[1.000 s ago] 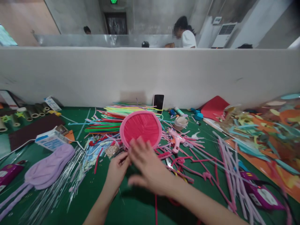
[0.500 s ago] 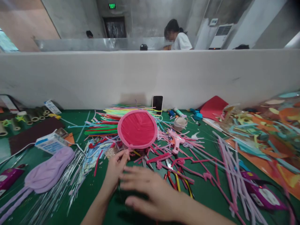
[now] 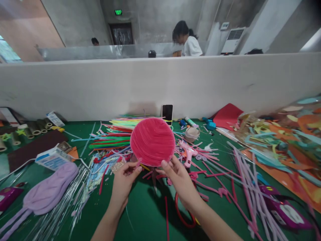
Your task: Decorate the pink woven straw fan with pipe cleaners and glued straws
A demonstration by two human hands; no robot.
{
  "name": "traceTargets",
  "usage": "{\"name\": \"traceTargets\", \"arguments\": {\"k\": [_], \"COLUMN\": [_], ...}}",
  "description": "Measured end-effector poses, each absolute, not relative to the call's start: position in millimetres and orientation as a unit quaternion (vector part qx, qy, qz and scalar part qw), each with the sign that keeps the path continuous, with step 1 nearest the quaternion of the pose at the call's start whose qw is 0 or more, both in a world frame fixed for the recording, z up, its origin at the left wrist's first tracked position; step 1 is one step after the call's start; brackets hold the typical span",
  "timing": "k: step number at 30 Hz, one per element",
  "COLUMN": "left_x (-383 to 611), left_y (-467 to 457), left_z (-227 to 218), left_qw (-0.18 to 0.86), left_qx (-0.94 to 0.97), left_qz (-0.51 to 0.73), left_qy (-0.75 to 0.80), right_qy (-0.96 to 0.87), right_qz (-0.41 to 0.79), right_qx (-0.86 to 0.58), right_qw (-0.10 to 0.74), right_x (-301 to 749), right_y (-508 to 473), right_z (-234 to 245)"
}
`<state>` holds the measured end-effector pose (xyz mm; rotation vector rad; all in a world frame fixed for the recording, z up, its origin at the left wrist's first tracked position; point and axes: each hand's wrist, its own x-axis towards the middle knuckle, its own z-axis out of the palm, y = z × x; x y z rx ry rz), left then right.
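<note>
A round red disc [image 3: 152,142], which looks made of fuzzy chenille stems, is held up in front of me above the table. My left hand [image 3: 125,179] pinches its lower left edge between thumb and fingers. At the lower right edge, my right hand [image 3: 179,177] grips it with the thumb in front and the fingers behind. Below the disc, scissors [image 3: 154,182] show in part between the hands. Red-handled pliers or scissors [image 3: 184,217] lie under my right forearm, partly hidden. A single red stem [image 3: 167,214] rests on the green table [image 3: 145,217].
Bundled coloured stems [image 3: 112,140] lie behind the disc. A pink glue gun [image 3: 188,154], pink stems [image 3: 223,192] and a purple device [image 3: 283,207] are at the right. A lilac padded shape [image 3: 52,189] lies left. A phone [image 3: 167,113] leans on the white partition [image 3: 100,87].
The disc has turned, showing its plain red face instead of the pink-rimmed one, and shifted slightly right. My right hand has risen from below and taken hold of its edge.
</note>
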<state>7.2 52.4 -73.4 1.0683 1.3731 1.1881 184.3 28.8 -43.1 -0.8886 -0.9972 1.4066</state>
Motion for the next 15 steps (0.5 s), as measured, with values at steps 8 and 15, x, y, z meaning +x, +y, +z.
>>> {"name": "traceTargets", "arguments": {"k": [8, 15], "left_x": [1, -9], "left_y": [37, 23], "left_z": [-63, -71], "left_qw": [0.715, 0.841], "left_qx": [0.395, 0.317], "left_qz": [0.33, 0.269], "left_qy": [0.473, 0.346], "right_qy": [-0.268, -0.242], "right_qz": [0.616, 0.621], "right_qx": [-0.407, -0.406], "right_qw": [0.619, 0.625], "right_x": [211, 221], "right_y": [49, 49], "right_z": [-58, -62]}}
